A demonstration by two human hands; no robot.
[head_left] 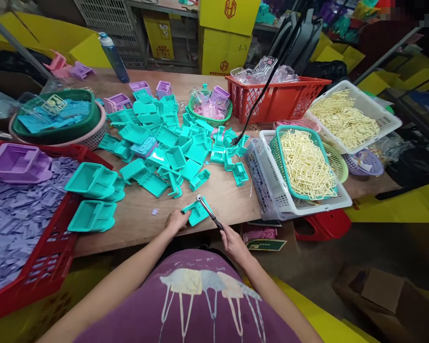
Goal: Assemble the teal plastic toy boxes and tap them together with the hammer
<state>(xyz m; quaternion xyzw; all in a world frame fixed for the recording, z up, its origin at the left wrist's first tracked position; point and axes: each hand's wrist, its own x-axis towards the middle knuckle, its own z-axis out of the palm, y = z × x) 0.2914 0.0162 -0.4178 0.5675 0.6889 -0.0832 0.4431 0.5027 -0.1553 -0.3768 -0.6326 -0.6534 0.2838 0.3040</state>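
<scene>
Purple shirt: it is filling the bottom of the view, nearest to me, and both my forearms are reaching forward over it.
Left hand: I am pressing it on the near edge of the desk, and its grip is pinching the left side of a teal plastic part, holding it flat.
Right hand: its grip is pressed together around the dark handle of a metal tool; the hand is hanging just off the desk edge.
Tool head: the shiny head is resting on the top of the teal plastic part, touching it.
Teal plastic part: it is lying near the front edge of the desk, between my two hands, apart from the big teal pile behind it.
Left side: a red crate is holding flat purple pieces, and larger teal trays are sitting on its rim.
Right side: a teal basket with cream-coloured pieces is sitting inside a white basket; a second white basket is standing behind it.
Far side: a red basket is holding clear plastic pieces, and a blue bottle is standing upright.
</scene>
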